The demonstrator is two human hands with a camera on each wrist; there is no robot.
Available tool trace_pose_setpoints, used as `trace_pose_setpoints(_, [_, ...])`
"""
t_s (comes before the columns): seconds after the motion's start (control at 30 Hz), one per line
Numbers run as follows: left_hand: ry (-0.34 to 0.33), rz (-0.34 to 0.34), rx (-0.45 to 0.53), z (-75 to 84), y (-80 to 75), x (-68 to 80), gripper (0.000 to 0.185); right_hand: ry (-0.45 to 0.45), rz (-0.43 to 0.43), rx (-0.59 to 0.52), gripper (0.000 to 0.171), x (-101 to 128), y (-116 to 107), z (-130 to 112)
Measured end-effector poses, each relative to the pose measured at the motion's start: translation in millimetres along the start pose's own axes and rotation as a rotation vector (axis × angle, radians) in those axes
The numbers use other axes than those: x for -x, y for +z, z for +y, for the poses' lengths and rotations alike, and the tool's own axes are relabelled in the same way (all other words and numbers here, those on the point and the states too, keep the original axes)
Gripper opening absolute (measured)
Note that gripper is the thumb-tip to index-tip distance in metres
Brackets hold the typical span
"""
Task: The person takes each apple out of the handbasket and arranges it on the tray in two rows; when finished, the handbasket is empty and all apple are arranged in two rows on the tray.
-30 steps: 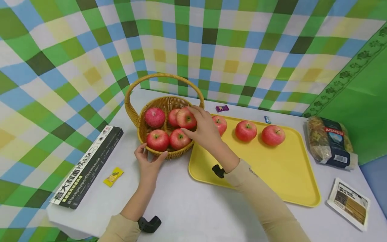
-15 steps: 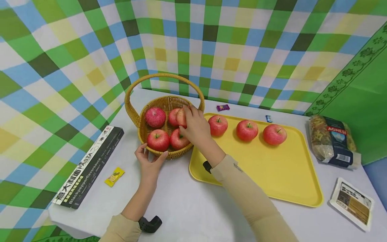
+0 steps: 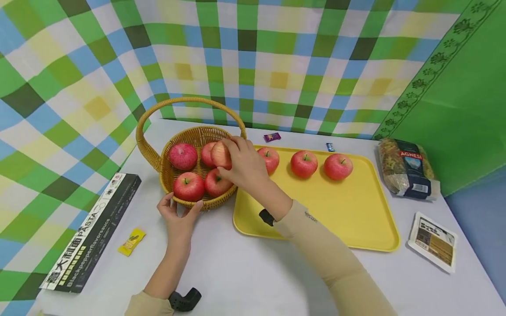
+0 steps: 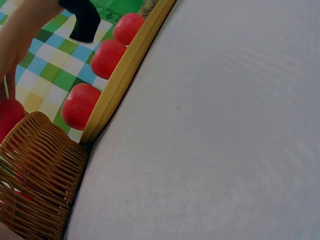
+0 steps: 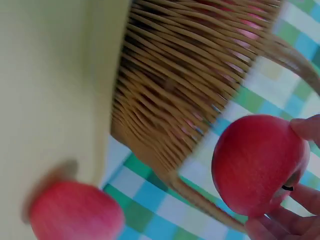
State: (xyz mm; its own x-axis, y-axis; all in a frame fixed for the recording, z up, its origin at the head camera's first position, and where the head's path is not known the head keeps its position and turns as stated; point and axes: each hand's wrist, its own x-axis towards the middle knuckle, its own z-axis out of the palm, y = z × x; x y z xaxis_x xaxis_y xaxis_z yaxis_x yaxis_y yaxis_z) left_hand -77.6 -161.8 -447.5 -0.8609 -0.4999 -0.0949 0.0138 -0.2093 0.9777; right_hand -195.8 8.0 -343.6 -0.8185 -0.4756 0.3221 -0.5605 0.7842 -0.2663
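Note:
A wicker basket (image 3: 197, 136) with a tall handle stands on the white table and holds several red apples. My right hand (image 3: 243, 164) grips one red apple (image 3: 220, 154) just above the basket's right side; the right wrist view shows that apple (image 5: 257, 162) held in my fingertips beside the basket wall (image 5: 185, 75). My left hand (image 3: 178, 215) holds the basket's near rim, thumb and fingers around it. Three more apples (image 3: 303, 163) lie in a row on the yellow tray (image 3: 356, 219).
A long black pasta box (image 3: 88, 232) lies at the left, with a small yellow packet (image 3: 131, 241) beside it. A pasta bag (image 3: 407, 169) and a flat white packet (image 3: 432, 241) lie at the right. Two small sweets (image 3: 272, 137) lie behind the tray.
My right hand has carried the apple leftward from the basket's right edge to over its middle. The left hand has stayed on the rim. The head view has shifted.

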Motion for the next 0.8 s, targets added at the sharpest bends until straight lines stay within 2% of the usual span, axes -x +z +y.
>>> trace_pose_setpoints(0.1, [-0.002, 0.008, 0.007, 1.2, -2.0, 0.0, 0.074, -0.014, 0.042, -0.051, 0.068, 13, -22, 7])
trace_pose_setpoints(0.17, [-0.002, 0.011, 0.005, 0.6, -2.4, -0.4, 0.073, -0.007, 0.089, -0.076, 0.066, 24, -37, 20])
trace_pose_setpoints(0.33, [0.005, 0.006, -0.004, -1.7, -0.5, -0.1, 0.073, 0.139, 0.133, -0.060, 0.065, 54, -71, 81])
trace_pose_setpoints(0.5, [0.004, 0.001, -0.001, 1.4, 0.7, 1.5, 0.072, 0.322, 0.099, 0.008, 0.067, 86, -97, 159])
trace_pose_setpoints(0.6, [-0.002, 0.008, 0.003, 3.4, 1.6, 2.3, 0.071, 0.422, 0.039, 0.043, 0.068, 104, -110, 202])
trace_pose_setpoints(0.8, [-0.001, 0.012, 0.024, 2.5, 1.5, 1.5, 0.072, 0.576, -0.102, 0.088, 0.071, 126, -114, 268])
